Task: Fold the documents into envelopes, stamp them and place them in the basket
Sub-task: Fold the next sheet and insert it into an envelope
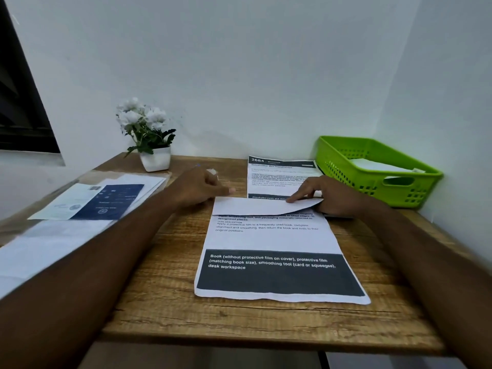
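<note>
A printed document (277,241) lies on the wooden desk (165,302), its top edge folded down toward me into a white flap (255,206). My left hand (202,187) holds the flap's left corner with curled fingers. My right hand (327,194) presses a straight finger on the flap's right end while its thumb sits under the lifted corner. A second printed sheet (277,177) lies behind the folded one. The green basket (372,179) stands at the back right with white paper inside.
A white pot of white flowers (150,139) stands at the back left. White papers and a blue-and-white leaflet (98,201) cover the desk's left side. Walls close the back and the right.
</note>
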`<state>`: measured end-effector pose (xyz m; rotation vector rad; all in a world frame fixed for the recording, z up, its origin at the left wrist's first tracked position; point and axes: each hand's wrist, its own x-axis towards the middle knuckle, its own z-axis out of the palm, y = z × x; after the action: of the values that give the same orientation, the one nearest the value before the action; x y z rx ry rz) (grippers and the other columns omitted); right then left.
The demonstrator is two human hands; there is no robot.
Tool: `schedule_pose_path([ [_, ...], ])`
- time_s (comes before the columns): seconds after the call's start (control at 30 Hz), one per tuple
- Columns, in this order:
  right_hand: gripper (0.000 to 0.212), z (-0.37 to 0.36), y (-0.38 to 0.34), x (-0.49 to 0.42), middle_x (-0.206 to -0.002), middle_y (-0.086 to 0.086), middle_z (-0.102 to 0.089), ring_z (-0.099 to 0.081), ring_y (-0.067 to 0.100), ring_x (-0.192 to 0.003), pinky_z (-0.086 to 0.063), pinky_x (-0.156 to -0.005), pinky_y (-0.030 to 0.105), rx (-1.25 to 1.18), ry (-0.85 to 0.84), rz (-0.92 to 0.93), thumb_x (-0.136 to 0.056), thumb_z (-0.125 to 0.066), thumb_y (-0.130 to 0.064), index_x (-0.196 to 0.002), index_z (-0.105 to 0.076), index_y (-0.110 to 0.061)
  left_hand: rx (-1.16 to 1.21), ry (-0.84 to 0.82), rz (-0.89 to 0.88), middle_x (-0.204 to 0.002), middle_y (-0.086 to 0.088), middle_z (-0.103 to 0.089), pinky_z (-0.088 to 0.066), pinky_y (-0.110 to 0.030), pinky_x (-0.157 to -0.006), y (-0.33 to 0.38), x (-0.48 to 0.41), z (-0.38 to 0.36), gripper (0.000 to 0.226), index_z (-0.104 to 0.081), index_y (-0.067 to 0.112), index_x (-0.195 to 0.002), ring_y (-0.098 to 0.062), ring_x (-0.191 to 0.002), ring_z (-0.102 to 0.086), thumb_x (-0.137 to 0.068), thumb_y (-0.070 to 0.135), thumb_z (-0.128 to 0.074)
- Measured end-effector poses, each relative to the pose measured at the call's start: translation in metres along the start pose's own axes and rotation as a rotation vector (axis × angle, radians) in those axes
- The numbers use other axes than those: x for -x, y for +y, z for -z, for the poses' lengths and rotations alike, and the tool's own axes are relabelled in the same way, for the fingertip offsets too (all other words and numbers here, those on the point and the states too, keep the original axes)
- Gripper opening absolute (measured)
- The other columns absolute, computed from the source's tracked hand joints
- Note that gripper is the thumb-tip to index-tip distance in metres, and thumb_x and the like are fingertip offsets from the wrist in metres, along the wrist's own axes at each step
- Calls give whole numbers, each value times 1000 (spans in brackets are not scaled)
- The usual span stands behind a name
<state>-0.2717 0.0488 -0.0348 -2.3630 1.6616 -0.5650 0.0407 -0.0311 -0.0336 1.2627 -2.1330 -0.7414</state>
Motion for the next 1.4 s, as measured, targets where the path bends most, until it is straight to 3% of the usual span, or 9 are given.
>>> schedule_pose_path([
  [0.1, 76, 2, 2, 2, -101, -2, -62, -58, 18, -96, -48, -87, 35, 2, -40, 22, -68, -52, 20, -106, -68, -44, -184, -53, -16, -85, 13, -67, -43, -22, -67, 5, 2, 0, 58, -75, 26, -85, -1, -82, -59, -48, 70, -71],
  [0.17, 78, 3, 0, 3, -98, -5, -59, -57, 20, -95, -48, -87, 38, 3, -49, 8, -71, -52, 19, -104, -66, -50, -242, -76, -9, -89, 17, -59, -37, -19, -63, 7, 1, 0, 58, -72, 28, -96, 0, -87, -56, -51, 64, -78],
  [0.3, 73, 4, -10, 3, -94, -15, -61, -57, 6, -87, -44, -86, 37, -111, -16, -53, -72, -35, 26, -103, -67, -32, -230, -126, -23, -84, 11, -56, -38, -21, -62, 5, -1, -1, 54, -68, 24, -102, -2, -76, -51, -58, 51, -84],
  [0.43, 28, 4, -11, 1, -117, 6, -66, -60, 13, -100, -44, -91, 29, -188, -37, -103, -94, -60, -9, -117, -66, -23, -175, -137, -16, -99, 1, -68, -47, -26, -76, -1, -2, -1, 66, -68, 23, -94, -10, -89, -60, -41, 60, -80],
  [0.53, 48, 4, -15, 3, -113, -5, -62, -56, 8, -101, -43, -84, 17, -115, -68, -168, -79, -76, -39, -124, -64, -28, -170, -143, -20, -103, 1, -68, -43, -20, -69, -2, -3, -1, 59, -69, 23, -93, -5, -87, -57, -47, 56, -83],
  [0.73, 87, 1, -13, 0, -108, -6, -56, -52, 16, -98, -40, -74, 12, -118, -29, -210, -69, -83, -41, -144, -43, -25, -173, -128, -33, -135, -4, -54, -39, -18, -76, -4, -6, -3, 55, -69, 18, -98, -8, -100, -55, -54, 47, -86],
  [1.0, 114, 0, -16, 1, -116, -13, -56, -49, 13, -103, -36, -80, 18, -77, -55, -225, -53, -75, -63, -151, -28, -29, -126, -157, -15, -104, 4, -64, -39, -16, -68, -1, -5, -3, 41, -69, 24, -93, -9, -95, -55, -59, 40, -87],
  [1.27, 105, -1, -16, -1, -115, -13, -59, -50, 11, -102, -38, -79, 16, -135, -62, -199, -58, -79, -55, -149, -33, -30, -112, -195, 0, -114, -1, -61, -46, -29, -92, 1, -5, -2, 47, -69, 21, -105, -15, -106, -55, -63, 35, -86],
  [1.4, 87, -1, -19, -2, -111, -9, -60, -50, 9, -95, -39, -74, 7, -142, -35, -170, -66, -86, -36, -143, -46, -25, -88, -193, 4, -113, 1, -62, -44, -26, -89, 1, -5, -3, 41, -70, 23, -97, -13, -106, -55, -62, 36, -86],
])
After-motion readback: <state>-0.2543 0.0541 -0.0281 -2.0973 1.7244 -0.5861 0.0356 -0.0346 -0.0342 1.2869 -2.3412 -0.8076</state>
